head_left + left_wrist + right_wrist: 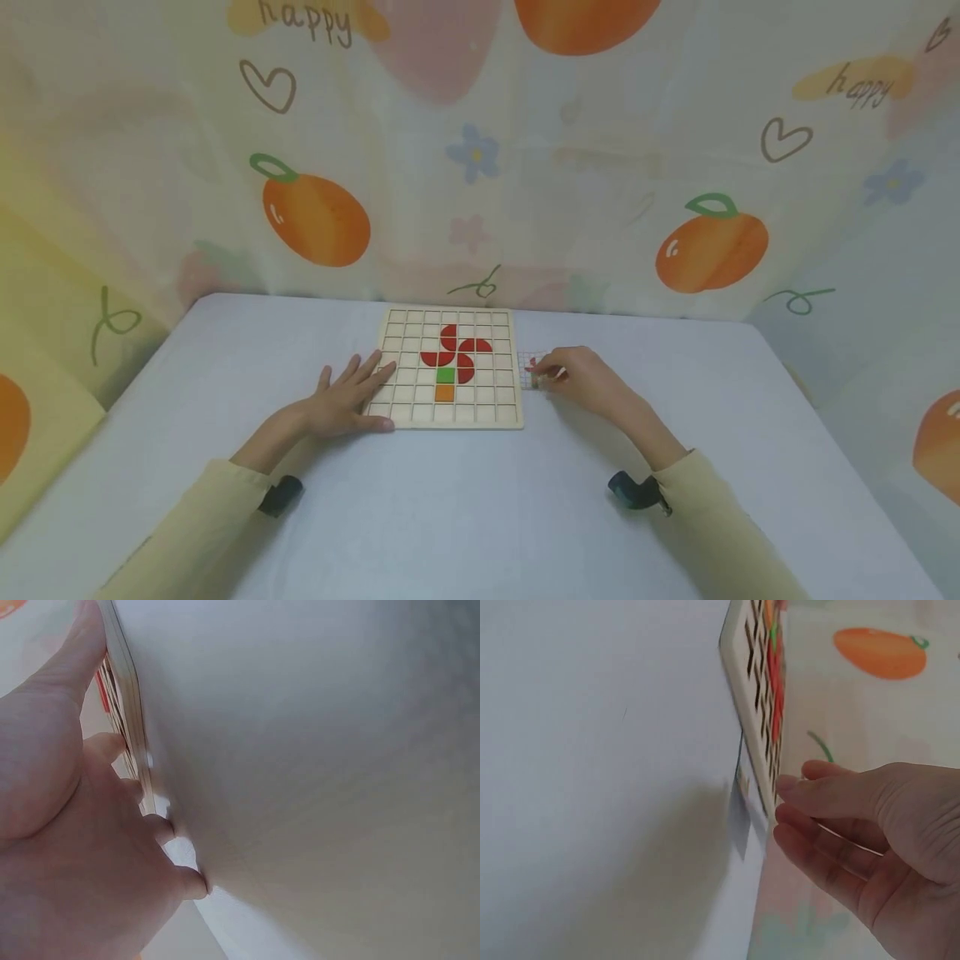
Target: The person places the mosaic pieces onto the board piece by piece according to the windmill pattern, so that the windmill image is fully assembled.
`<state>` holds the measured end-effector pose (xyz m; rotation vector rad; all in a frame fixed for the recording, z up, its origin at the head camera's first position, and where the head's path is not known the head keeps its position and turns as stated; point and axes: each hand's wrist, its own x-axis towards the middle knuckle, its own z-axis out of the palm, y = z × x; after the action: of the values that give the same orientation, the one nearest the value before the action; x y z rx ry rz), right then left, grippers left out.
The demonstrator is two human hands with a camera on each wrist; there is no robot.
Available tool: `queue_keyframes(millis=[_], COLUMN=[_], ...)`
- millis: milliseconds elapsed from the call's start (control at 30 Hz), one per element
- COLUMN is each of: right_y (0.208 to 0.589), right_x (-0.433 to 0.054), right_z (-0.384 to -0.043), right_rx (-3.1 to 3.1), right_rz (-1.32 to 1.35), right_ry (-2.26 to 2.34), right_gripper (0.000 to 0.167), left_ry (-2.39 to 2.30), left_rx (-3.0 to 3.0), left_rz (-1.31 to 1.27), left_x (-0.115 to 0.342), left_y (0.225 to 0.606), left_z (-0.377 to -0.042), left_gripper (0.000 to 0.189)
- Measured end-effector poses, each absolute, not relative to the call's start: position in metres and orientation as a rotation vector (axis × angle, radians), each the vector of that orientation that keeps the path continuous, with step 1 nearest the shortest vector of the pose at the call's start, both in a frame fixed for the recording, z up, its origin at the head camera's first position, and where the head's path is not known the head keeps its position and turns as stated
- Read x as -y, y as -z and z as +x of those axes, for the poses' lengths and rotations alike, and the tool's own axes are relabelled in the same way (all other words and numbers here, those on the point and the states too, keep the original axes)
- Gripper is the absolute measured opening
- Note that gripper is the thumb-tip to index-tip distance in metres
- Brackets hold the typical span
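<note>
A square wooden grid board (405,411) lies on the table. Set in its cells are several red rounded pieces (465,369), a green square (446,376) and an orange square (444,393). My left hand (339,406) rests on the board's left edge with its fingers spread. Just right of the board is a small printed grid card (525,380), showing a red figure and partly covered by my right hand (581,379). The right fingers (817,859) are bent, with thumb and forefinger close together over the card. Whether anything is between those fingertips is hidden.
A white-covered table (465,517) extends in front of the board. Behind it hangs a printed curtain (570,183) with oranges and hearts. Dark wrist-worn devices (282,497) sit at both cuffs.
</note>
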<state>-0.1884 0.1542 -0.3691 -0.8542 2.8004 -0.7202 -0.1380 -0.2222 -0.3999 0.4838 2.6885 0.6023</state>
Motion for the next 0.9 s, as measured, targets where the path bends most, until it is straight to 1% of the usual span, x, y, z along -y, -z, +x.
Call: queue_keyframes(millis=[100,233,367,567,700,900], right_y=[0.370,0.371,0.373,0.373,0.371,0.375], right_x=[-0.169,-0.191,-0.215,-0.246,-0.258,-0.262], right_z=[-0.188,-0.187,-0.186,-0.184,-0.184,-0.182], right_rx=[-2.806,-2.791,-2.785,-2.747,-2.705,-2.703], right_rz=[-0.750,-0.673,-0.657,-0.625,-0.614,-0.571], right_ry=[0.705,0.700,0.710,0.710,0.713,0.693], right_gripper=[0.025,0.030,0.034,0.033,0.034,0.034], left_ry=[-0.600,-0.613,-0.625,-0.613,-0.592,-0.589], left_rx=[-2.691,-2.684,-2.676,-2.675,-2.684,-2.685], left_rz=[0.480,0.476,0.480,0.473,0.467,0.466], left_x=[0.222,0.222,0.222,0.221,0.220,0.220], left_y=[0.400,0.399,0.398,0.398,0.398,0.399], left_z=[-0.138,-0.137,-0.137,-0.137,-0.138,-0.138], left_gripper=[0.098,0.097,0.096,0.097,0.097,0.098])
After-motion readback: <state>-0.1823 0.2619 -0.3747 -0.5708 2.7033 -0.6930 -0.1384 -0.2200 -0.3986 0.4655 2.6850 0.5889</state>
